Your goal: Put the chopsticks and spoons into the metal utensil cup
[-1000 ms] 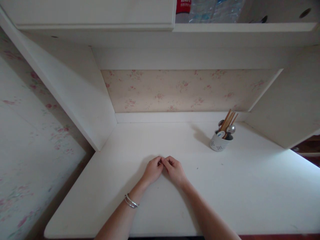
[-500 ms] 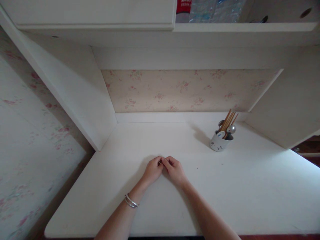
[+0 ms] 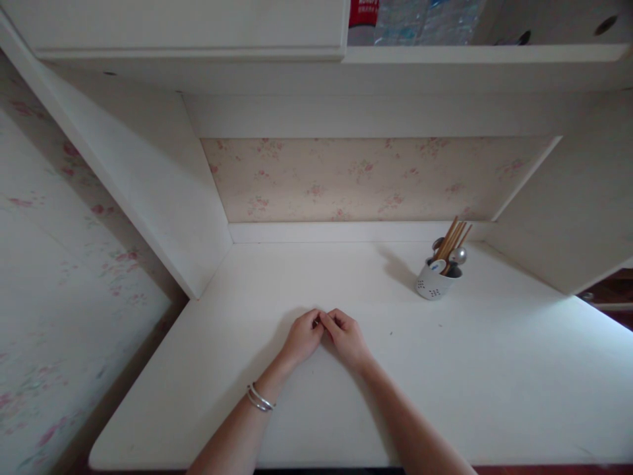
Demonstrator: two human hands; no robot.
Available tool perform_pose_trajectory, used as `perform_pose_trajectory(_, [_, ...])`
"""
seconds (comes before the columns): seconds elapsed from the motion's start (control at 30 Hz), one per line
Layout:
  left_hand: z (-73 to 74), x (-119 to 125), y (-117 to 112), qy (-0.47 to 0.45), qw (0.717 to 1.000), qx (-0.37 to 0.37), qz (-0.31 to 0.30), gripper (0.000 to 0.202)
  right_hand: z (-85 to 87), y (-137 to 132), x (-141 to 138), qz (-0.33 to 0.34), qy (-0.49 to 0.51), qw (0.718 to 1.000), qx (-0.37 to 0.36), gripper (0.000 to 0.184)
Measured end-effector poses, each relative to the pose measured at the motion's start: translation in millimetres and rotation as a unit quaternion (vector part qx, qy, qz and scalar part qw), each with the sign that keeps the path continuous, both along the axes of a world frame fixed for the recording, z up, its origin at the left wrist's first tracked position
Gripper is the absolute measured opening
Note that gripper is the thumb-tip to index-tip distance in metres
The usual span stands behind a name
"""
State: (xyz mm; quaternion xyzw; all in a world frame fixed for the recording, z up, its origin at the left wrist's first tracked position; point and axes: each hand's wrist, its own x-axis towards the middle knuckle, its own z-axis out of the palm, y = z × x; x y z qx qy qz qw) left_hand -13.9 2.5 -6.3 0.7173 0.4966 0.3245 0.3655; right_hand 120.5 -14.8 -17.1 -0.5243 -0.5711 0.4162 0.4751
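My left hand [image 3: 301, 338] and my right hand [image 3: 346, 337] rest side by side on the white desk top [image 3: 445, 382], near its middle. Both are loosely curled with fingers folded under, and their knuckles and thumbs touch each other. Nothing shows inside either fist. Two thin silver bangles [image 3: 259, 398] circle my left wrist. A small white perforated holder [image 3: 434, 282] with wooden chopsticks and metal spoons stands at the back right of the desk, well away from both hands.
Flowered wallpaper [image 3: 366, 178] backs the desk niche. White side panels [image 3: 163, 198] close it in left and right. A shelf [image 3: 475, 56] overhead carries plastic water bottles and a red-labelled container. The desk's front edge lies just below my forearms.
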Motion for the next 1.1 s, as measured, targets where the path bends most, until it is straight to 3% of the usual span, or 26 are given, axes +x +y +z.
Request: perform_pose_trajectory(1.1, [0.8,0.1,-0.8,0.008,1.0,0.006,0.0,0.018,4.9,-1.8,-0.5,-0.004,-0.01,1.0,0.003,0.042])
